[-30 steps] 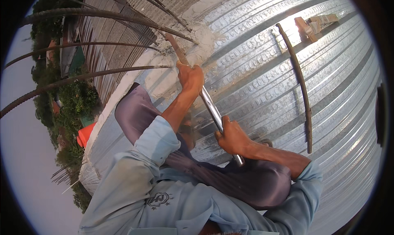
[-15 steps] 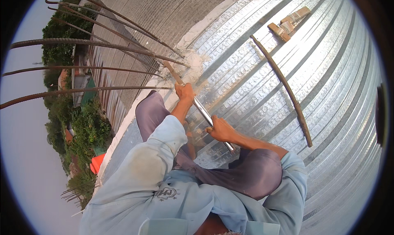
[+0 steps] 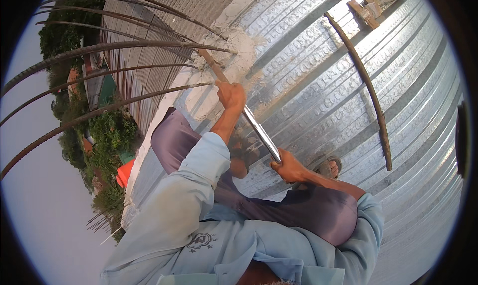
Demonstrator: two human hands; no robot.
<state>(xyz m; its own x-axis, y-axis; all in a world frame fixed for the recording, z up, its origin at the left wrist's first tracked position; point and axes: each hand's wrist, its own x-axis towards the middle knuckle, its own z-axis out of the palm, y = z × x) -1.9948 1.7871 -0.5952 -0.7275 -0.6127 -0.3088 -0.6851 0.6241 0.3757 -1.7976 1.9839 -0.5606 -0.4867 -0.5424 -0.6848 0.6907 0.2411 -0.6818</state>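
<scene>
A long bar [image 3: 261, 134], shiny like a steel pipe in its near half and rusty brown toward its far end, slants between my hands. My left hand [image 3: 231, 94] is wrapped round its middle, where the brown part meets the shiny part. Closed over the near end is my right hand [image 3: 289, 166]. The bar's brown tip touches or lies very close to a ribbed steel rebar [image 3: 149, 44], near where it rises from a rough concrete patch [image 3: 242, 50]; exact contact cannot be made out. Several other rebars curve out to the left.
Ribbed metal decking [image 3: 318, 100] spreads to the right. On it lie a long curved stick [image 3: 366, 80] and taped wood pieces [image 3: 371, 11]. My sandalled foot [image 3: 329, 167] rests beyond my right hand. At left, a pale roof edge [image 3: 130, 205] drops toward trees [image 3: 112, 140].
The view has shifted. My right hand now covers the bar's near end, which stuck out past it before. My right foot has come into sight.
</scene>
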